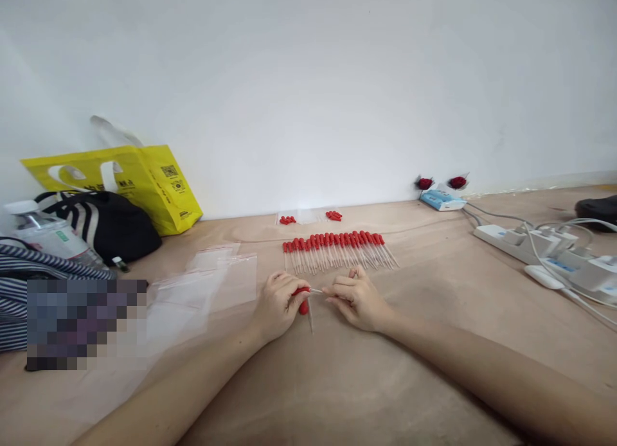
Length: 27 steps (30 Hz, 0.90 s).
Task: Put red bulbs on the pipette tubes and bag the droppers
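My left hand point(282, 306) is closed around a red rubber bulb point(301, 291). From the bulb's right end a thin clear dropper tube point(315, 291) sticks out, and the fingertips of my right hand point(359, 300) pinch its far end. Just below, another red bulb point(303, 308) lies on the table beside my left fingers, with a clear tube point(311, 322) close to it; whether these two are joined is hidden. Beyond both hands, a long row of red-topped droppers point(332, 241) lies side by side, tubes pointing toward me.
Small red bulbs point(288, 220) lie in clear bags by the wall. Flat plastic bags point(212, 282) spread to the left, near a yellow bag point(176, 195), black cloth bag point(120, 224) and bottle point(53, 237). At right are a tissue pack point(442, 200), two red flowers and a power strip point(515, 243) with cables.
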Available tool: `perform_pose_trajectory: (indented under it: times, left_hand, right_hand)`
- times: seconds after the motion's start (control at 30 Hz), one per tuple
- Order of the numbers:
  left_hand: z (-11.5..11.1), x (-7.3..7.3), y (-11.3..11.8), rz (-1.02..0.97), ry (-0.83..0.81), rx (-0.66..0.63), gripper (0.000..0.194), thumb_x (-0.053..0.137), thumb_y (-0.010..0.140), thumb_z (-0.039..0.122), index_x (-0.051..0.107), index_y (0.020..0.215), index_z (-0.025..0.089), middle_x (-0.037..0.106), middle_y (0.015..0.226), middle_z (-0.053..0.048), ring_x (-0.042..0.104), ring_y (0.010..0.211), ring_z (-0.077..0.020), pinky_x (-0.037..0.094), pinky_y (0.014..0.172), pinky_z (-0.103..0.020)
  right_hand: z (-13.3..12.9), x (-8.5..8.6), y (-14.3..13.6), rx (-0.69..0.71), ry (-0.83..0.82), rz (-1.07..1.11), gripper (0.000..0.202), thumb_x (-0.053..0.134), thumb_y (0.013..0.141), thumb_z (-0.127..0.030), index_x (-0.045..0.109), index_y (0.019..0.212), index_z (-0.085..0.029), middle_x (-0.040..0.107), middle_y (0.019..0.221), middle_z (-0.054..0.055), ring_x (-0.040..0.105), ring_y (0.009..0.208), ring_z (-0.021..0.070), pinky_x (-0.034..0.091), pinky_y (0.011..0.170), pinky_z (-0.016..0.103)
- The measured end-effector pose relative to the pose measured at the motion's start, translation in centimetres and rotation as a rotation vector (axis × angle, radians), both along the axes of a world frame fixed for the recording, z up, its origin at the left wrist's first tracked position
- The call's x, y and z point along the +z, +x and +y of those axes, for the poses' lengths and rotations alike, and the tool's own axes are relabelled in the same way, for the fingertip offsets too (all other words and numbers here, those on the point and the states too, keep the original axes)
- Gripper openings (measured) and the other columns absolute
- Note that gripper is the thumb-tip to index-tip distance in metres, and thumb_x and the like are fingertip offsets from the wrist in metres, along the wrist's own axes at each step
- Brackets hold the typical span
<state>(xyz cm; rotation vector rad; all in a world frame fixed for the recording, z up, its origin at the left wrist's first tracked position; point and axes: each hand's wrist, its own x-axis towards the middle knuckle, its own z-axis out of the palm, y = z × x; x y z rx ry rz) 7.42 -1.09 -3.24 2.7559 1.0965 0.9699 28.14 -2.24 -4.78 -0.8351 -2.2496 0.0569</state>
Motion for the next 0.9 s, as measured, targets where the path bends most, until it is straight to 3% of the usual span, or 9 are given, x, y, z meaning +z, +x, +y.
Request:
perform_pose_trajectory:
  times: [0.6, 0.9]
  left_hand:
    - [-0.5, 0.2, 0.1, 0.047, 0.093, -0.069, 0.016, 0.041, 0.086, 0.022, 0.056, 0.08, 0.019, 0.062, 0.071, 0.001, 0.054, 0.07, -0.0134, 0.027, 0.087, -0.036]
    - [-0.6, 0.1, 0.2, 0.068, 0.127, -0.074, 0.018, 0.041, 0.085, 0.024, 0.055, 0.076, 0.018, 0.061, 0.069, -0.001, 0.053, 0.068, -0.0141, 0.029, 0.085, -0.037]
  right_hand:
    - [-0.2, 0.0, -0.1, 0.039, 0.172, -0.055, 0.024, 0.041, 0.081, -0.013, 0.061, 0.094, -0.017, 0.059, 0.067, 0.0, 0.039, 0.055, 0.0099, 0.021, 0.068, 0.031]
    - [0.1, 0.4, -0.8, -0.014, 0.192, -0.05, 0.02, 0.041, 0.083, -0.017, 0.061, 0.085, -0.018, 0.057, 0.066, 0.0, 0.037, 0.056, 0.0105, 0.019, 0.064, 0.03]
